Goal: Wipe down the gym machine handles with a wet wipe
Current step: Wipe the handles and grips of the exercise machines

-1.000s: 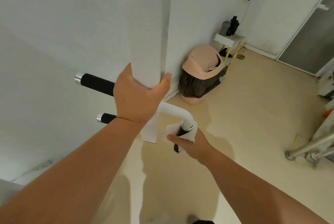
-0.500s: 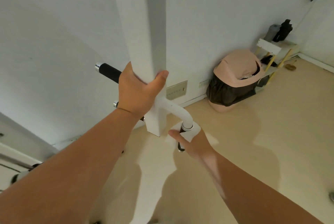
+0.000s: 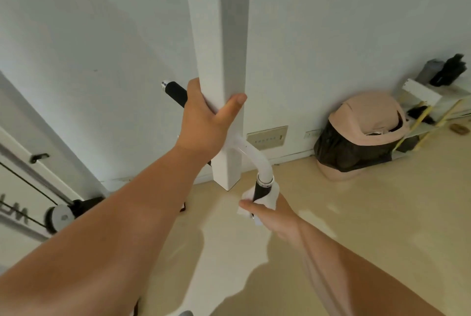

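left hand (image 3: 204, 121) grips the white post (image 3: 219, 60); right hand (image 3: 275, 216) wraps the wet wipe (image 3: 271, 197) round the black handle (image 3: 261, 192).

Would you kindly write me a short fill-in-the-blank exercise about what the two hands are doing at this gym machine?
1. The left hand grips the upright post, which is ____ in colour.
2. The right hand holds the ____ round the lower handle.
3. The upper handle sticks out to the ____ of the upright post.
4. The bin stands on the floor against the ____.

Missing words: white; wet wipe; left; wall.
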